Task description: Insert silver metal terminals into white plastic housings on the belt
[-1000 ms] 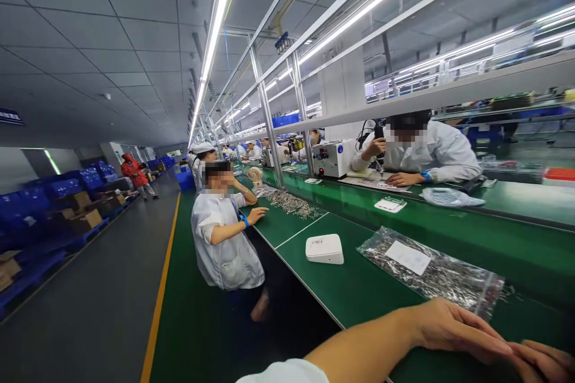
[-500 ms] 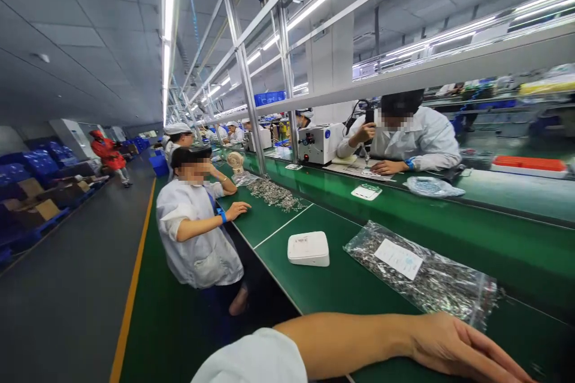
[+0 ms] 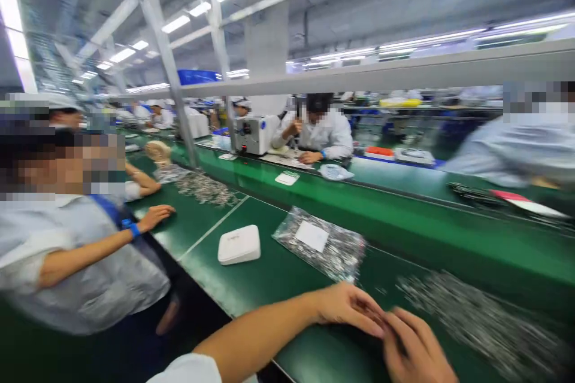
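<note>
Two hands meet low on the green bench [image 3: 278, 278]: the left hand [image 3: 348, 308] lies palm down with fingers stretched toward the right hand [image 3: 415, 344], and their fingertips touch. Motion blur hides whether anything is pinched between them; I cannot tell.

Just beyond the left hand lies a clear plastic bag [image 3: 321, 242] of small metal parts with a white label on top, flat on the bench and apart from the fingers. Beyond the right hand, and to its right, a loose scatter of small metal parts [image 3: 476, 320] spreads over the bench, blurred; its near edge is close to the right hand, contact not discernible. Beyond the left forearm, to the left of the bag, a white box [image 3: 239, 245] with rounded corners sits flat, well apart from both hands.

Further to the left a co-worker in a white coat and blue wrist strap rests a hand [image 3: 155, 215] on the bench beside another pile of metal parts [image 3: 206, 188]. Across the bench, far beyond the hands, a second person [image 3: 323, 131] in white sits bent over work next to a white machine [image 3: 251, 134]. A third person's sleeve [image 3: 516, 152] shows far to the right, blurred.
</note>
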Demonstrator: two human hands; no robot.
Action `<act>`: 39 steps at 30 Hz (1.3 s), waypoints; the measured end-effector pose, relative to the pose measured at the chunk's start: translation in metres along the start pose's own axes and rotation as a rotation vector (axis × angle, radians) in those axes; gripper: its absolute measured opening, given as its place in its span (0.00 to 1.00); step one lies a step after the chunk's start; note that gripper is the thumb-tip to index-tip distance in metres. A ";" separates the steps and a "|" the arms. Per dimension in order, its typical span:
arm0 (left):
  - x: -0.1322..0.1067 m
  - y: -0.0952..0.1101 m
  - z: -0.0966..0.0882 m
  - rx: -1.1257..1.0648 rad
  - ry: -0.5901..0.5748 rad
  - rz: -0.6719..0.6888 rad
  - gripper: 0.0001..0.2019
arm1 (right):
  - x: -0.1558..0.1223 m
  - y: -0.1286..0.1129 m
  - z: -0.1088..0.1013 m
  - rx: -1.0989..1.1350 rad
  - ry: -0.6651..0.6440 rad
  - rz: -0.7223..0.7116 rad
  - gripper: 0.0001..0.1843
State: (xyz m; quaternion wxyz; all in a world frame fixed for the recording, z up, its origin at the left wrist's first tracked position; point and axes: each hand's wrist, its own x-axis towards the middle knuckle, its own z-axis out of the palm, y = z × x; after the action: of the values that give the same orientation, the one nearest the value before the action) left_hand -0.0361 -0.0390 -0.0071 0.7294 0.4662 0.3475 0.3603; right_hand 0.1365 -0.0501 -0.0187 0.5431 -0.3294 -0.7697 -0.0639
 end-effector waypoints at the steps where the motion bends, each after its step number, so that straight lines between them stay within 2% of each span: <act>1: -0.004 0.008 0.003 0.055 -0.006 0.032 0.34 | 0.005 -0.010 -0.008 0.027 -0.018 -0.012 0.10; 4: -0.002 0.020 0.002 0.264 -0.042 0.117 0.26 | 0.009 -0.024 -0.032 0.122 -0.092 0.112 0.06; 6: 0.003 0.018 -0.001 0.393 -0.048 0.152 0.20 | -0.002 -0.017 -0.057 0.028 -0.110 0.183 0.05; 8: 0.007 0.014 -0.002 0.500 -0.047 0.183 0.14 | -0.019 -0.002 -0.097 -0.172 -0.112 0.228 0.05; 11: 0.006 0.013 0.002 0.624 -0.074 0.216 0.10 | -0.047 0.029 -0.172 -0.573 -0.100 0.311 0.16; 13: 0.005 0.013 0.003 0.668 -0.087 0.233 0.09 | -0.062 0.049 -0.212 -0.780 -0.109 0.415 0.25; 15: 0.005 0.012 0.004 0.699 -0.093 0.253 0.08 | -0.073 0.060 -0.233 -0.850 -0.151 0.538 0.31; 16: 0.006 0.011 0.004 0.715 -0.091 0.267 0.08 | -0.076 0.062 -0.235 -0.842 -0.180 0.579 0.31; 17: 0.006 0.010 0.004 0.730 -0.086 0.284 0.07 | -0.078 0.060 -0.232 -0.812 -0.211 0.600 0.31; 19: 0.006 0.008 0.004 0.761 -0.072 0.325 0.06 | -0.074 0.048 -0.212 -0.709 -0.266 0.598 0.27; 23: 0.001 0.004 0.007 0.850 -0.016 0.433 0.06 | -0.046 -0.007 -0.137 -0.438 -0.397 0.596 0.15; 26: -0.005 0.004 0.007 1.003 0.060 0.563 0.15 | -0.014 -0.045 -0.082 -0.298 -0.534 0.647 0.10; 28: -0.008 0.004 0.005 1.091 0.062 0.617 0.22 | 0.006 -0.058 -0.061 -0.298 -0.591 0.620 0.08; 30: -0.009 0.004 0.003 1.115 0.021 0.614 0.23 | 0.022 -0.058 -0.055 -0.286 -0.595 0.597 0.06; 32: -0.007 0.003 0.001 1.101 0.000 0.592 0.20 | 0.034 -0.050 -0.058 -0.265 -0.608 0.546 0.06; 37: -0.001 0.001 0.000 1.122 -0.010 0.578 0.13 | 0.050 -0.026 -0.071 -0.332 -0.844 0.276 0.08; 39: 0.000 0.000 0.000 1.124 -0.009 0.583 0.11 | 0.051 -0.023 -0.071 -0.369 -0.899 0.195 0.07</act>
State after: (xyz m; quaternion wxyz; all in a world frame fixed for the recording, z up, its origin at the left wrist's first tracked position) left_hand -0.0358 -0.0393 -0.0070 0.2463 0.8552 0.3394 0.3045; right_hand 0.1693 -0.0780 0.0603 0.0935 -0.4856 -0.8691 0.0002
